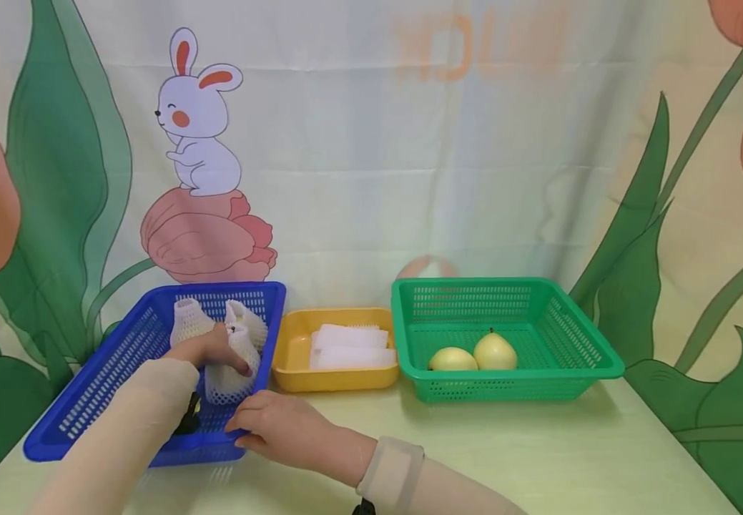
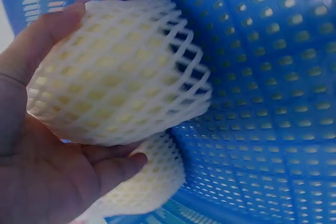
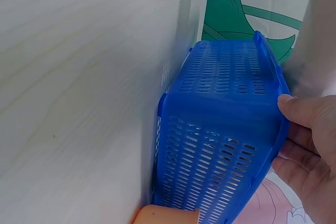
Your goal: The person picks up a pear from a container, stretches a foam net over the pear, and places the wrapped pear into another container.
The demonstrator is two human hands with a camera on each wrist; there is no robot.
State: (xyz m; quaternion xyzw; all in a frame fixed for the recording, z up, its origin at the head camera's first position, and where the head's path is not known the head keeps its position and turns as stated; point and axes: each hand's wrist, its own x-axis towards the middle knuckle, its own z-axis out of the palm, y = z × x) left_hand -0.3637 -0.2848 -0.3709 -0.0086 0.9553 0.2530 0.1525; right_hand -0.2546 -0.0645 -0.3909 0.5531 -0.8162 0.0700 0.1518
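Inside the blue basket [image 1: 110, 357], my left hand [image 1: 213, 347] holds a pear in a white foam net [image 1: 229, 379]. In the left wrist view the thumb lies along one side of this netted pear [image 2: 126, 72] and the fingers pass under it. Another netted pear [image 2: 149, 182] sits just beyond those fingers. Two more foam-netted pieces are beside the hand, one to the left [image 1: 189, 320] and one behind [image 1: 249, 323]. At the basket's near right corner my right hand [image 1: 290, 433] grips the rim, thumb and fingers on it [image 3: 310, 150].
A yellow tray [image 1: 339, 380] with folded white foam nets [image 1: 353, 347] stands right of the blue basket. Farther right, a green basket [image 1: 506, 384] contains two pale yellow pears [image 1: 495, 352]. All stand on a light table [image 1: 513, 443] before a printed curtain [image 1: 345, 143].
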